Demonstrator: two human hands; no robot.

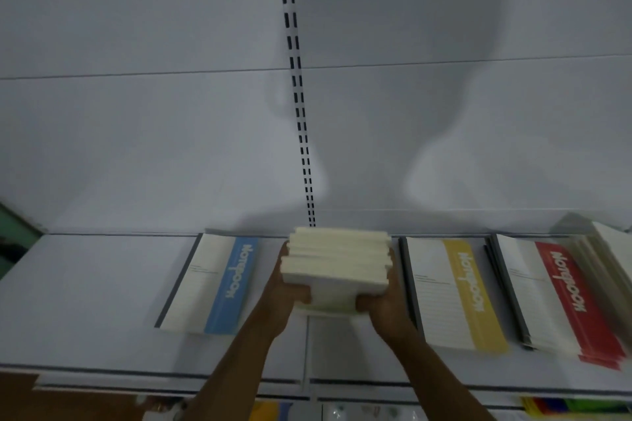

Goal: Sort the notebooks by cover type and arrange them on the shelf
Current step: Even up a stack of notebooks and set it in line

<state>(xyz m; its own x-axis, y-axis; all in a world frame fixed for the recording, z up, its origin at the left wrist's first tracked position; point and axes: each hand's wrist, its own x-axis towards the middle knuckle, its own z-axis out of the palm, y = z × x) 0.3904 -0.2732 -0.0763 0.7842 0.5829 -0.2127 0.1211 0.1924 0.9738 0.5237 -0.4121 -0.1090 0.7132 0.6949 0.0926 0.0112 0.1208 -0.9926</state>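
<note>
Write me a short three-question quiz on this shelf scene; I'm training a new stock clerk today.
1. True or false: both hands grip the stack of notebooks.
2. Which colour band does the notebook right of the stack carry? A) green B) yellow C) black
3. Fill in: the blue-banded notebook lies flat on the shelf, to the ____ of the stack.

Key: 1. True: the left hand and right hand hold it from either side. 2. B: the yellow-banded notebook; the red-banded pile lies further right. 3. left.
</note>
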